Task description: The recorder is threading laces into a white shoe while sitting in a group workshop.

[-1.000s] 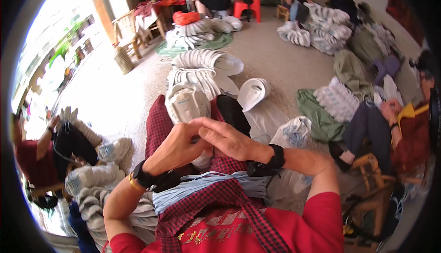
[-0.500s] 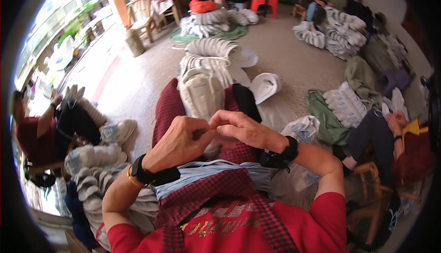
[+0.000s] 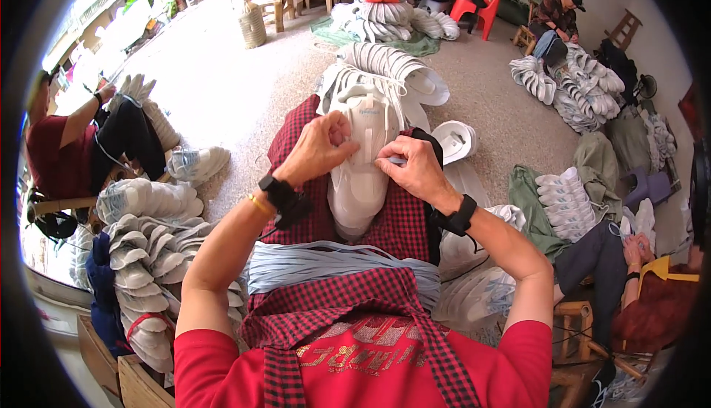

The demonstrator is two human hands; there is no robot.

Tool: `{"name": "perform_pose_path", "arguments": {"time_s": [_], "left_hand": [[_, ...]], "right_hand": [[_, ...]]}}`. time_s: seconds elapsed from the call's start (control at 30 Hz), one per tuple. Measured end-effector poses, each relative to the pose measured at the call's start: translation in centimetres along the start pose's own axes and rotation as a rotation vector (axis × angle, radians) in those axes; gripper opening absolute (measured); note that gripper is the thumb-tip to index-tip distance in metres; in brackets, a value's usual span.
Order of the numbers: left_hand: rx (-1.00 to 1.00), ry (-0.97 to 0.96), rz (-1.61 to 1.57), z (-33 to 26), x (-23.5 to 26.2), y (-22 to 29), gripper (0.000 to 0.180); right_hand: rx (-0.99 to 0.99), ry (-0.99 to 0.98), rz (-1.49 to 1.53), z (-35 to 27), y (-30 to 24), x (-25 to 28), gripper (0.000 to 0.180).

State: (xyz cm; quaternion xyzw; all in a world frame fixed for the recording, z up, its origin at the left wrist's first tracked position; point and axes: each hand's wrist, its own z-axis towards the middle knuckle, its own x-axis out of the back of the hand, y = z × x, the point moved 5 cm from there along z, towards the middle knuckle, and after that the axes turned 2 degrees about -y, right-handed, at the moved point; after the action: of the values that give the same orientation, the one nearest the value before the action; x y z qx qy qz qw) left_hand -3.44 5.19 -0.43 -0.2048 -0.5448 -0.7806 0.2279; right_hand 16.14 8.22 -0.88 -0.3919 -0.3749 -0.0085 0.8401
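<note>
A white sneaker (image 3: pixel 358 197) lies on my lap with its toe toward me. My left hand (image 3: pixel 320 148) is at the left side of its tongue and eyelets, fingers curled in toward the thumb. Whatever they hold, if anything, is too small to make out. At the right edge of the eyelets, my right hand (image 3: pixel 416 168) pinches a short pale-blue strip that looks like a shoelace (image 3: pixel 396 160). Across my lap, over a red-and-black checked apron (image 3: pixel 296 123), lies a thick bundle of light-blue shoelaces (image 3: pixel 337 266).
Beyond the sneaker stretches a row of nested white shoes (image 3: pixel 381 61); a single white shoe (image 3: pixel 455 141) sits to its right. Piles of shoes (image 3: pixel 144 260) stand at my left. Co-workers sit at left, right and far back. A red plastic chair (image 3: pixel 478 14) stands behind.
Both hands have moved forward and apart, from close together before my body to either side of the sneaker's eyelets. The view has shifted, showing more of the sneaker and my lap.
</note>
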Motion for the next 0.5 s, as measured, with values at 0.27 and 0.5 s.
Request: {"name": "perform_pose_path", "arguments": {"time_s": [0.27, 0.5], "left_hand": [[0.033, -0.076, -0.098, 1.3, 0.3, -1.7, 0.026], [0.008, -0.052, -0.086, 1.4, 0.1, -1.9, 0.029]], "right_hand": [[-0.124, 0.054, 0.052, 0.2, 0.6, 0.2, 0.015], [-0.128, -0.048, -0.034, 0.8, -0.3, 0.0, 0.016]]}}
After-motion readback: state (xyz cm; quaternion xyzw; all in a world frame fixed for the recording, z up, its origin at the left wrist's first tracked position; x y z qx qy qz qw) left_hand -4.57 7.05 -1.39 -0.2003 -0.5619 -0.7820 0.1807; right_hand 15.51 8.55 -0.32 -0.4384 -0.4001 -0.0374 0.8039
